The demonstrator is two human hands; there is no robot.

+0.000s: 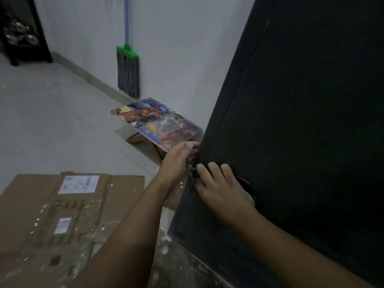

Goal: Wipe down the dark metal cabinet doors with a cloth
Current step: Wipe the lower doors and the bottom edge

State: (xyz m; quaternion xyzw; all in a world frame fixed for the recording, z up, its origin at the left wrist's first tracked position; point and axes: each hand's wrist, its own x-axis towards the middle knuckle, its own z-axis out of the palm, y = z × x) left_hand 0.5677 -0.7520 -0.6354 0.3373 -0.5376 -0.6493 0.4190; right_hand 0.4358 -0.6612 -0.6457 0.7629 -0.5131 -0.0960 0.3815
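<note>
The dark metal cabinet (301,121) fills the right half of the view, its door face tilted toward me. My right hand (222,188) lies flat on the lower door with fingers stretched out, pressing a cloth (252,200) against the metal. Only a pale greenish corner and a dark fold of the cloth show beside the palm. My left hand (178,161) is at the cabinet's left edge, fingers curled round that edge just above my right fingertips. A small dark fitting between the two hands is too blurred to make out.
Flattened cardboard (62,215) speckled with white covers the floor at lower left. A colourful printed board (158,123) rests on a small box beside the cabinet. A mop (127,73) with a green head leans on the white wall. A dark shelf (20,32) stands far left.
</note>
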